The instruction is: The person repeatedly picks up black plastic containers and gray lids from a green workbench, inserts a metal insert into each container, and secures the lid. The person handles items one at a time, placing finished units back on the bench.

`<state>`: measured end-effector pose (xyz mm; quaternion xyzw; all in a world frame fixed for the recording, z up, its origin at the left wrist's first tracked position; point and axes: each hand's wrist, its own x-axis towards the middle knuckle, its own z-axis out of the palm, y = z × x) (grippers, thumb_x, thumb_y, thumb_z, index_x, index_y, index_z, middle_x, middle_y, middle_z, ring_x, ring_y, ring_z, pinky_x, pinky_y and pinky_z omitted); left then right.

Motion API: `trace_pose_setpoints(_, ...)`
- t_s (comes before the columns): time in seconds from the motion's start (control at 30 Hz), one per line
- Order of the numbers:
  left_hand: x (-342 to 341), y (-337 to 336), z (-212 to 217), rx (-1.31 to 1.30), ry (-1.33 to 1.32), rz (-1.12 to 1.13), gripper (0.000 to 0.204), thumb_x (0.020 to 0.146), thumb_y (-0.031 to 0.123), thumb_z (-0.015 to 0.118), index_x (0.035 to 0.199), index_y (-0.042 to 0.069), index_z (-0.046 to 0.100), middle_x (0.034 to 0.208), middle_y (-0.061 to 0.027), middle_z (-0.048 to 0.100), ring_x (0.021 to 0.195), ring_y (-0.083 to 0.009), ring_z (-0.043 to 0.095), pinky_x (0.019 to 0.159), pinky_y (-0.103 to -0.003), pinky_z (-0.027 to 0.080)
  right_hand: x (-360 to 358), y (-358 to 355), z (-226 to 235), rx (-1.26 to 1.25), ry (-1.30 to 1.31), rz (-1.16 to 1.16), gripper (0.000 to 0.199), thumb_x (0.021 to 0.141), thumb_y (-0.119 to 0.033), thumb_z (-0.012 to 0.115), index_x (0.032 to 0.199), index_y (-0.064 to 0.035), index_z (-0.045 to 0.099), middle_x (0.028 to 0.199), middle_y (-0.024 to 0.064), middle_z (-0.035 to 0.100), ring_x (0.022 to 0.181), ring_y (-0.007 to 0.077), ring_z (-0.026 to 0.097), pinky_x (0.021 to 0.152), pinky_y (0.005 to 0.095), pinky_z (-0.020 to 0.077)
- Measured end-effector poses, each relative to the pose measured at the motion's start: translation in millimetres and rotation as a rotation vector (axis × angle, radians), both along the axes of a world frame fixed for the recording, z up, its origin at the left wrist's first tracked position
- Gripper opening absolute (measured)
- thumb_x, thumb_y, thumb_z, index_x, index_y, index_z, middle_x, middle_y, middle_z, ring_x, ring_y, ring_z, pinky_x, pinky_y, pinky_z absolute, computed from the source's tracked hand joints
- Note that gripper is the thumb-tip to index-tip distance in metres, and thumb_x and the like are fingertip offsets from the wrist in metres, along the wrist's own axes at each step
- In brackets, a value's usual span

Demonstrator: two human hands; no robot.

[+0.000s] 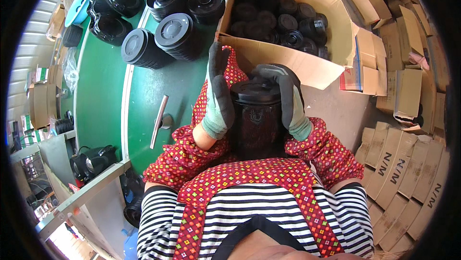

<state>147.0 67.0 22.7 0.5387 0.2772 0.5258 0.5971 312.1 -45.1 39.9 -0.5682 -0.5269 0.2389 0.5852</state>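
A black lidded canister point(257, 125) stands upright close to my body, between my two gloved hands. My left hand point(220, 94), in a grey-green glove with dark palm and fingers, is at its left side with the fingers stretched upward and not wrapped round it. Over the right side of the lid point(254, 92) curves my right hand point(287, 92), gloved alike, gripping the canister near its top. The canister's lower end is hidden by my patterned red apron.
A large open carton point(288, 60) of black cylindrical parts is ahead. On the green table point(103, 111) are stacked black lids point(175, 31), glossy black housings point(110, 29) and a metal T-shaped handle point(158, 121). Cardboard boxes point(398, 164) fill the right.
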Motion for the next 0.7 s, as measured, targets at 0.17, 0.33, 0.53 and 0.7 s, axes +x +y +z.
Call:
trace_pose_setpoints(0.17, -34, 33, 40, 0.101, -0.082, 0.014, 0.073, 0.115, 0.055, 0.025, 0.167, 0.004, 0.029, 0.17, -0.0146, 0.038, 0.156, -0.0294, 0.038, 0.131, -0.05, 0.023, 34, 1, 6, -0.067, 0.829, -0.004, 0.078, 0.114, -0.061, 0.028, 0.144, 0.0041, 0.058, 0.15, 0.0157, 0.06, 0.136, 0.0261, 0.057, 0.12, 0.0415, 0.041)
trace_pose_setpoints(0.33, -34, 40, 26, 0.18, 0.207, 0.256, 0.057, 0.114, 0.029, 0.038, 0.165, 0.005, 0.034, 0.165, -0.0161, 0.044, 0.149, -0.0262, 0.047, 0.125, -0.041, 0.034, 21, -7, -15, 0.053, -0.034, -0.11, 0.043, 0.111, -0.021, 0.056, 0.146, 0.003, 0.055, 0.142, 0.0192, 0.062, 0.133, 0.0318, 0.059, 0.117, 0.0435, 0.0435)
trace_pose_setpoints(0.53, -19, 23, 13, 0.134, 0.329, -0.091, 0.061, 0.113, 0.028, 0.049, 0.166, 0.008, 0.029, 0.165, -0.019, 0.043, 0.148, -0.0288, 0.05, 0.124, -0.042, 0.04, -5, -1, 44, -0.05, 0.072, 0.125, 0.029, 0.109, -0.016, 0.054, 0.126, 0.0013, 0.07, 0.127, 0.0198, 0.07, 0.123, 0.0361, 0.066, 0.114, 0.0456, 0.0457)
trace_pose_setpoints(0.7, -12, -1, 12, -0.349, -0.237, -0.317, 0.084, 0.111, 0.067, 0.028, 0.167, 0.004, 0.03, 0.169, -0.0179, 0.039, 0.156, -0.0287, 0.038, 0.13, -0.041, 0.025, -4, -30, 55, 0.069, 0.024, 0.141, 0.029, 0.107, -0.017, 0.054, 0.113, 0.0052, 0.072, 0.118, 0.0202, 0.073, 0.114, 0.0342, 0.07, 0.109, 0.043, 0.0491)
